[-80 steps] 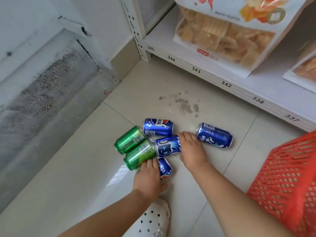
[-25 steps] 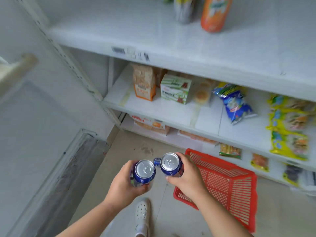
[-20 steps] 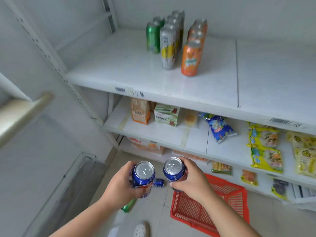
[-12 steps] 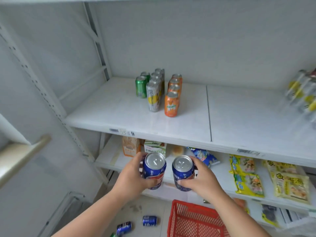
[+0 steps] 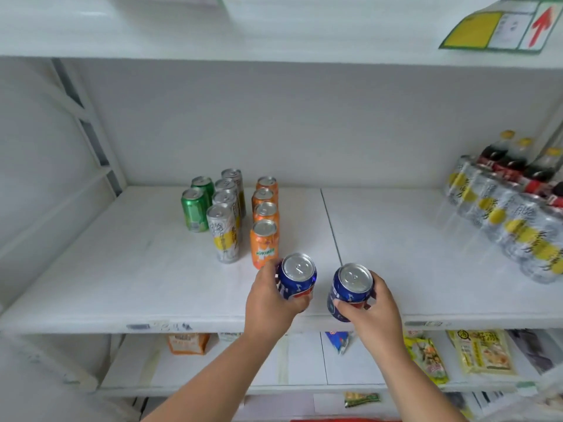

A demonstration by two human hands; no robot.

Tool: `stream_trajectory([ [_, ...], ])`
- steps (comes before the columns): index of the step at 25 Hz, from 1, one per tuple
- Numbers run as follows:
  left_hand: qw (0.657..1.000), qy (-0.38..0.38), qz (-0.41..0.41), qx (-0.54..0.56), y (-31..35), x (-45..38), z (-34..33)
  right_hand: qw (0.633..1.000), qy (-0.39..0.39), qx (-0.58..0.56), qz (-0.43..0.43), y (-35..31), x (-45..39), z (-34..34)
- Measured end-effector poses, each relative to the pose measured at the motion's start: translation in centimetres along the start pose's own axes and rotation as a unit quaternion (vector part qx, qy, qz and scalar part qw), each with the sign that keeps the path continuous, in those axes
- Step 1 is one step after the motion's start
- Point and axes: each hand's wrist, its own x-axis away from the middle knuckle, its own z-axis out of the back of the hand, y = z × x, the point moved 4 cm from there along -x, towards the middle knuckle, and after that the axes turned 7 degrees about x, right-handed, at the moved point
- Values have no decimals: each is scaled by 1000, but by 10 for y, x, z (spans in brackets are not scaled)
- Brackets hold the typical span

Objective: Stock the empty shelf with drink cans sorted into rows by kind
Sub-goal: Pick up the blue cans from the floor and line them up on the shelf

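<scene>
My left hand (image 5: 269, 306) grips an upright blue can (image 5: 297, 277) over the front of the white shelf (image 5: 137, 284). Beside it, my right hand (image 5: 373, 309) holds a second blue can (image 5: 350, 289) at the shelf's front edge. Behind them on the shelf stand three rows running front to back: two green cans (image 5: 195, 213) at the left, several tall silver-and-yellow cans (image 5: 224, 233) in the middle, several orange cans (image 5: 264, 243) at the right. The left blue can is just in front of the nearest orange can.
Shrink-wrapped packs of silver-yellow cans (image 5: 505, 226) and dark bottles (image 5: 518, 166) fill the shelf's right end. A seam (image 5: 330, 226) divides the shelf boards. Snack packets (image 5: 481, 351) lie on the lower shelf. Another shelf (image 5: 274, 25) hangs overhead.
Both hands picked blue cans off the floor, then rose with them from the lower shelves to the front of the drink shelf. The hands have spread slightly apart.
</scene>
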Motion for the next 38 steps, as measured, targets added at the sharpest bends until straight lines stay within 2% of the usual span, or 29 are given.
stream_trajectory([
  [8,1000,8,20,21,-41,-56,-30,996,84,15,-38,26,-57,4],
  [18,994,76,29,72,-54,-81,-77,997,64,28,-35,43,-86,5],
  [24,987,143,37,57,-62,-148,-116,996,64,49,-40,49,-91,6],
  [29,975,213,55,31,-60,-207,-119,996,62,50,-39,55,-92,5],
  [33,970,231,73,4,-65,-243,-116,997,60,38,-40,61,-93,4],
  [38,971,231,57,3,-73,-272,-111,998,53,31,-30,62,-93,3],
])
